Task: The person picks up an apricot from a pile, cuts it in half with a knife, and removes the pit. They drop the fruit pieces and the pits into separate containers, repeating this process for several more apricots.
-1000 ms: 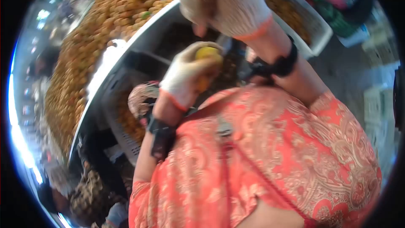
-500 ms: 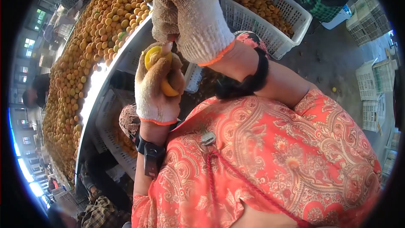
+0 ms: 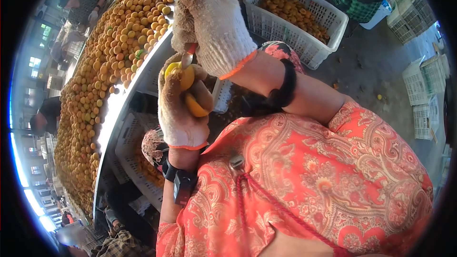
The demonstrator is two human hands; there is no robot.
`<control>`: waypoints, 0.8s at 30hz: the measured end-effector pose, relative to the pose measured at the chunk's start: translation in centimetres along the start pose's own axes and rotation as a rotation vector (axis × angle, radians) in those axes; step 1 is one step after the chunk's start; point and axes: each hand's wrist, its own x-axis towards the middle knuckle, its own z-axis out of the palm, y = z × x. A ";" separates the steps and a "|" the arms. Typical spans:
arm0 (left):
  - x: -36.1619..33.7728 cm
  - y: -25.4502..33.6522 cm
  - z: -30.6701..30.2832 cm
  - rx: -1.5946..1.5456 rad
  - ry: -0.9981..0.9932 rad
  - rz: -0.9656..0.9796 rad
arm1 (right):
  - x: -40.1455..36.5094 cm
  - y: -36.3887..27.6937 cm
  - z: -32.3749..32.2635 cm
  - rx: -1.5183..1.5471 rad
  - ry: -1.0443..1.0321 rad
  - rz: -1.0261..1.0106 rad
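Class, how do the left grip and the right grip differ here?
The left grip holds yellow fruit, while the right grip holds a red-and-metal tool. The left grip sits lower in the picture; the right grip sits above it. Both wear knitted gloves with orange cuffs, browned at the fingers.

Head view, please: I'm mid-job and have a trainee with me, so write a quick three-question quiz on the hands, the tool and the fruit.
1. Open question: what does the left hand hold?
2. True or false: the red-and-metal tool is in the right hand.
3. Multiple choice: where in the picture does the big heap of round fruit lie?
A) right side
B) left side
C) bottom right corner

Key:
1. Yellow fruit pieces.
2. True.
3. B.
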 end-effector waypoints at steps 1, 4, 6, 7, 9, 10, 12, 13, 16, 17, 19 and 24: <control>0.0 0.2 -0.1 -0.002 -0.001 -0.005 | 0.0 0.2 -0.2 -0.002 0.006 0.000; -0.5 1.4 0.8 -0.346 -0.004 -0.152 | -0.1 0.7 -0.5 0.010 -0.055 -0.026; -0.7 1.4 0.6 -0.285 -0.011 -0.160 | -0.2 0.8 -0.4 -0.015 -0.047 -0.028; -0.8 1.4 0.6 -0.222 -0.022 -0.167 | -0.2 0.9 -0.3 -0.039 -0.041 -0.034; -0.8 1.5 0.4 -0.096 -0.048 -0.177 | 0.1 1.3 -0.3 -0.066 -0.058 -0.090; -0.8 1.5 0.4 -0.034 -0.061 -0.182 | 0.2 1.3 -0.3 -0.093 -0.076 -0.147; -0.9 1.8 0.8 -0.036 -0.073 -0.211 | 0.0 1.3 -0.7 -0.042 -0.081 -0.106; -0.9 1.9 0.9 -0.037 -0.083 -0.237 | -0.1 1.2 -0.7 0.009 -0.089 -0.066; -0.8 0.9 1.3 -0.088 -0.063 -0.218 | 0.1 1.5 -0.9 0.033 -0.088 -0.060; -0.6 0.6 1.3 -0.090 -0.063 -0.218 | -0.1 1.4 -1.1 0.032 -0.088 -0.060; -0.5 -0.1 1.3 0.271 -0.018 -0.040 | -0.7 0.8 -1.2 -0.036 -0.092 -0.007; -0.8 -0.3 1.5 0.006 0.005 -0.162 | -1.0 0.9 -1.5 -0.148 -0.103 0.007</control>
